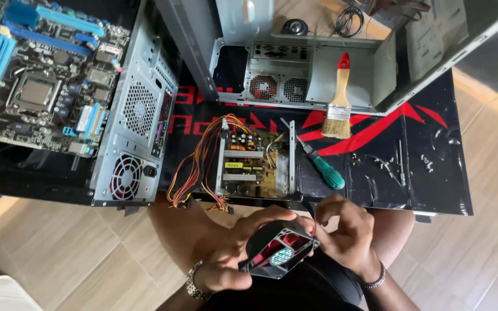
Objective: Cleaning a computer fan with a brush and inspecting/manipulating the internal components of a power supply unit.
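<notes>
My left hand [231, 247] grips a small black cooling fan [279, 252] with a red inside and a pale hub sticker, holding it by its left side and lower corner. My right hand [347, 230] pinches the fan's upper right corner, where a thin red wire leaves it. Both hands hover over my lap, just in front of the table's near edge. An opened power supply [255, 164] with its circuit board bare lies on the table directly above the hands, and a bundle of coloured cables [194, 173] spills from its left side.
A green-handled screwdriver [321, 164] lies right of the power supply. A paintbrush [339, 98] with a red tip rests on an open grey case [318, 69]. At left stands another computer case [134, 115] with its motherboard [41, 75] exposed. Loose screws [387, 164] lie on the black and red mat [433, 150].
</notes>
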